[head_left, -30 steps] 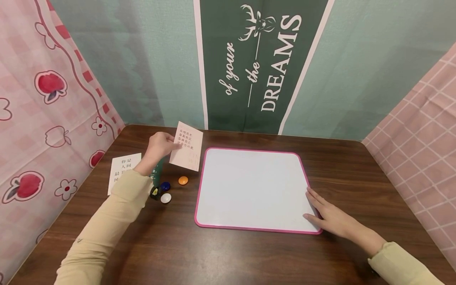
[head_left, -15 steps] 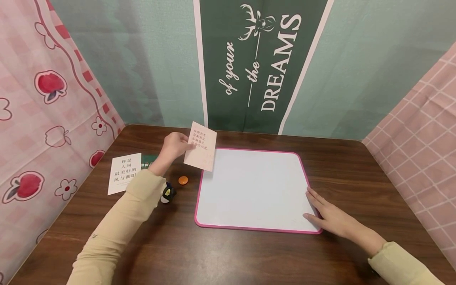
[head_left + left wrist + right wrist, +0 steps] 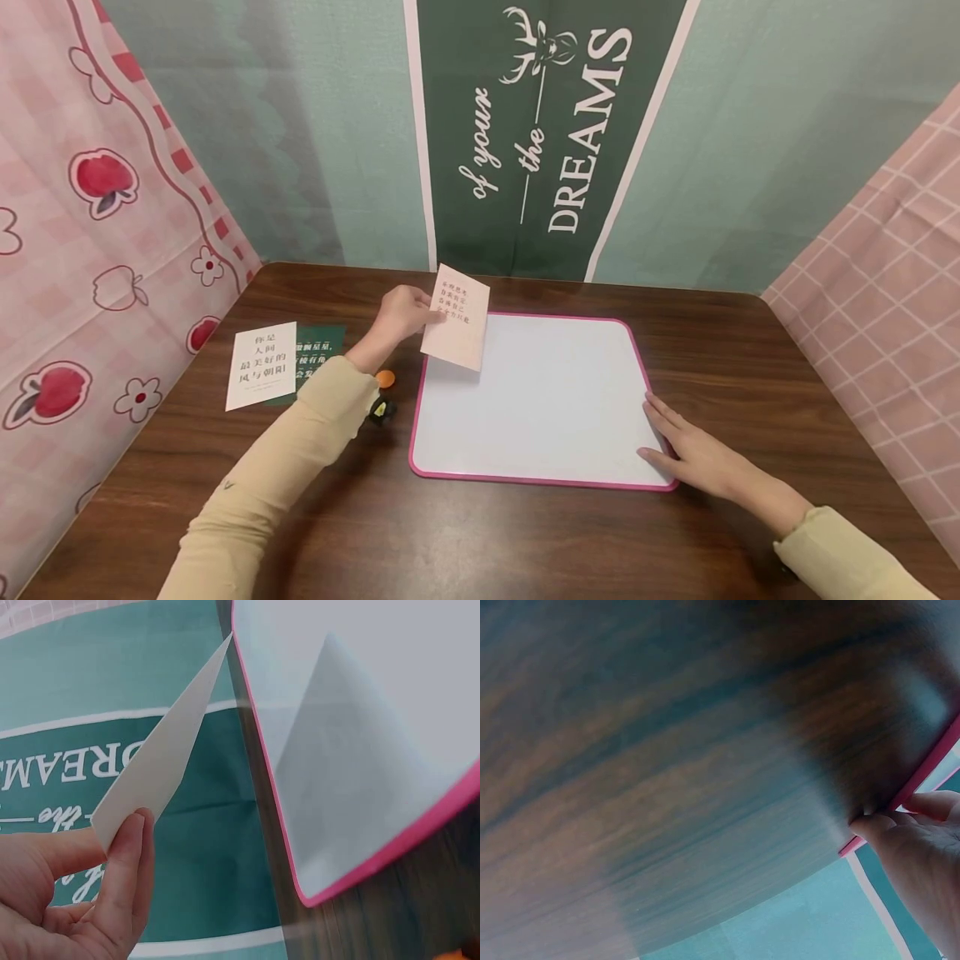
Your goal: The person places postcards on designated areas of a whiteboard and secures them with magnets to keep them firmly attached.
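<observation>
My left hand (image 3: 405,312) pinches a pale pink card (image 3: 459,333) printed with lines of Chinese characters. The card is held tilted over the upper left corner of a whiteboard (image 3: 547,408) with a pink frame. In the left wrist view, thumb and fingers grip one end of the card (image 3: 169,754), and its shadow falls on the board. My right hand (image 3: 697,458) rests on the board's right edge near the lower corner, fingers straight. From the right wrist, the pink frame (image 3: 930,761) shows at that hand's fingertips.
A white printed card (image 3: 262,371) lies at the left, overlapping a dark green card (image 3: 322,342). Beside my left sleeve (image 3: 300,442) sits an orange round magnet-like piece (image 3: 386,379). Cloth curtains (image 3: 787,125) stand behind and at both sides of the wooden table (image 3: 480,542).
My left hand has carried the pink card rightward, from left of the whiteboard to over its upper left corner. The blue and white round pieces are now hidden behind the sleeve. My right hand stays put.
</observation>
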`<state>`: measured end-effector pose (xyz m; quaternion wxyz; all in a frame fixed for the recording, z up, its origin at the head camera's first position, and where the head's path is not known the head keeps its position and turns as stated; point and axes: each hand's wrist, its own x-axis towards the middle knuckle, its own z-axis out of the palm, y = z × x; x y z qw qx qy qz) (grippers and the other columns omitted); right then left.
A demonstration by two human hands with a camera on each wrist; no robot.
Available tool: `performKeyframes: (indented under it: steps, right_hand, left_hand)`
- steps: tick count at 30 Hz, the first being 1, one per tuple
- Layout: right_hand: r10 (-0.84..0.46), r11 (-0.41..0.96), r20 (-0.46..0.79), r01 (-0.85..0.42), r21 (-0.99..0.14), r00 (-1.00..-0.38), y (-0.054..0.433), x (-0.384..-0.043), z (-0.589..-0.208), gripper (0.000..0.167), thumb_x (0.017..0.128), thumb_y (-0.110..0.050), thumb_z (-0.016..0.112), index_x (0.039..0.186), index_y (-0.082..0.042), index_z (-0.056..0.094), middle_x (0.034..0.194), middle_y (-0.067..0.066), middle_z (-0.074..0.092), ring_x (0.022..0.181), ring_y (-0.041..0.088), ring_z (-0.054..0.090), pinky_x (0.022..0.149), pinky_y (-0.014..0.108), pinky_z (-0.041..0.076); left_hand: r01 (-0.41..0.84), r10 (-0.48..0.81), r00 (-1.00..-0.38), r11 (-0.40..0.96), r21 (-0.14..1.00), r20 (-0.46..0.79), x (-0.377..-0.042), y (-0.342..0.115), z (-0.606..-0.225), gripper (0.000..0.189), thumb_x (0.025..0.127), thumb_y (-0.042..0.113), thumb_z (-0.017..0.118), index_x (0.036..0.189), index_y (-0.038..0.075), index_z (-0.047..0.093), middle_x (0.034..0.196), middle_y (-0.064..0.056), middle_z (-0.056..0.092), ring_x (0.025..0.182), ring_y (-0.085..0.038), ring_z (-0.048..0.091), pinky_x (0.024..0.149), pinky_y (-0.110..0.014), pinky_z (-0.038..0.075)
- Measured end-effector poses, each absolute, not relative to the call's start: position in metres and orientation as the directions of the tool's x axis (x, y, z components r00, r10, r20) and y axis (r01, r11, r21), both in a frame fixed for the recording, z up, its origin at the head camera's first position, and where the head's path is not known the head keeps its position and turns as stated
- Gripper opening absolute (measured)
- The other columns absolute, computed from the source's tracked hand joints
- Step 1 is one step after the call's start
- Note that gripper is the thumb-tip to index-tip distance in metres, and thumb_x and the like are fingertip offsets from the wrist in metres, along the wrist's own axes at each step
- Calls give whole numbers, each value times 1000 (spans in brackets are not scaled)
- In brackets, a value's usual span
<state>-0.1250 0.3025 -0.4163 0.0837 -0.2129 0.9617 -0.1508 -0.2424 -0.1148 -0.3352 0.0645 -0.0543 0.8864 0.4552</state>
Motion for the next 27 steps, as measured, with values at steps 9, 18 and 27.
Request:
performKeyframes:
  steps: [9, 18, 27]
  right_hand:
    - [-438, 861, -91, -388, -327, -894, 303, -126, -418, 79, 86, -48, 55, 139, 5, 29, 147, 20, 21, 128, 41, 30, 96, 56, 30]
    - [-435, 862, -93, -385, -331, -895, 303, -125, -417, 79, 86, -48, 55, 139, 5, 29, 147, 20, 21, 129, 41, 29, 95, 56, 30]
    - [-433, 861, -101, -378, -340, -896, 302, -125, -416, 79, 86, -48, 55, 139, 4, 28, 148, 19, 20, 129, 41, 28, 96, 57, 30]
  left_hand:
    - [-152, -10, -984, 567, 810, -178, -243, -92, -335, 27, 79, 10, 71, 98, -5, 61, 91, -16, 64, 75, -22, 64, 71, -32, 53]
    - [-158, 24, -979, 531, 833, -201, -240, -74, -339, 25, 79, 10, 70, 97, -4, 61, 91, -14, 64, 77, -22, 64, 71, -30, 53]
    - [-182, 44, -970, 520, 834, -240, -239, -54, -341, 27, 78, 12, 72, 98, -2, 59, 89, -12, 64, 75, -21, 64, 70, -29, 52]
